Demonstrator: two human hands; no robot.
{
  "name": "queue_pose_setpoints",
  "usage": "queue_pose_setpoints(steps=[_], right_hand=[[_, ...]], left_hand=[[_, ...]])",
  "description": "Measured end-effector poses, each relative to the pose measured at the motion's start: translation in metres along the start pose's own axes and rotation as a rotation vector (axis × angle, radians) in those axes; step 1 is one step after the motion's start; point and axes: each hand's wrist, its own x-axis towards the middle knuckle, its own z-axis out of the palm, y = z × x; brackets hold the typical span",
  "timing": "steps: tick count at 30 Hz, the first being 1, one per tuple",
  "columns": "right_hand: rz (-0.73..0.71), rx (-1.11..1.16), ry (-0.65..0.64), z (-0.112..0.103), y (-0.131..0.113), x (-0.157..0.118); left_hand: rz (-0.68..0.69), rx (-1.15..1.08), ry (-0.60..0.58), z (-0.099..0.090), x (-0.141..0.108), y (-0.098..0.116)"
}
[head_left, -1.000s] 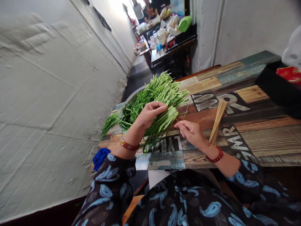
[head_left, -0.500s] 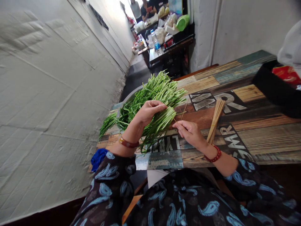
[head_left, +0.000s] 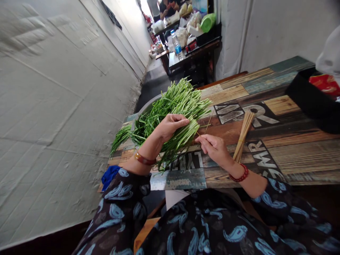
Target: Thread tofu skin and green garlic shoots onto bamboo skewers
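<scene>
My left hand is closed around a small bunch of garlic chives, pale cut stems pointing right, leaves hanging to the lower left. With thumb and fingertips, my right hand pinches a thin bamboo skewer at the stem ends of that bunch. How far the skewer reaches among the stems is hidden. Behind my left hand, a large heap of chives lies in a grey basin. To the right of my right hand rests a bundle of bamboo skewers; a loose skewer lies near the bunch.
More chives lie left of the basin, near a blue cloth at the edge of the wood-patterned table. A black box stands at the right. Farther back, another table holds a water bottle and bags; people are beyond.
The view has shifted very slightly. Both hands keep nearly the same place and grip, on the chives and the skewer.
</scene>
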Motion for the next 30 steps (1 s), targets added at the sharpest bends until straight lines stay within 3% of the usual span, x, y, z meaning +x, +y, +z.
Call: queue_pose_setpoints(steps=[4, 10, 23, 30], right_hand=[[0.027, 0.055, -0.047, 0.0, 0.0, 0.002], [0.026, 0.062, -0.048, 0.0, 0.0, 0.003], [-0.053, -0.08, 0.045, 0.001, 0.002, 0.0], [0.041, 0.012, -0.008, 0.002, 0.0, -0.001]], left_hand=[[-0.022, -0.032, -0.056, 0.0, -0.001, 0.004], [-0.166, 0.021, -0.189, 0.0, 0.002, 0.006], [-0.162, 0.038, -0.132, 0.004, -0.003, 0.005], [-0.126, 0.109, -0.089, 0.009, -0.001, -0.004]])
